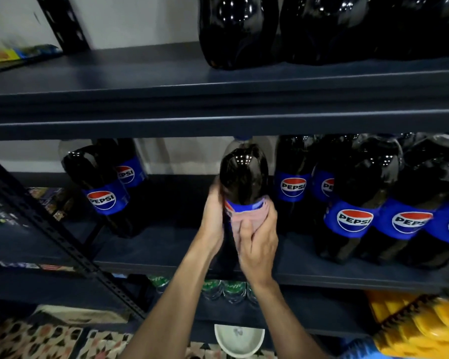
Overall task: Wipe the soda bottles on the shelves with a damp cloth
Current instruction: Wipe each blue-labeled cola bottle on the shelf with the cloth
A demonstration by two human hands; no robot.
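Now the left hand curls around the side of a Pepsi bottle at the front of the middle shelf, and the right hand grips a pink cloth against its blue label. Other Pepsi bottles stand at 3 o'clock and 9 o'clock of it.

Dark metal shelving, pale wall

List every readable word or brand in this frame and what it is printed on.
"PEPSI": label of the front left bottle.
"PEPSI": label of the neighbour bottle, right of the held bottle.
"PEPSI": label of the front right bottle.
Other Pepsi logos are partly hidden or cut off; the cloth covers the held bottle's.
Green bottles below and packages at left: too blurred to read.
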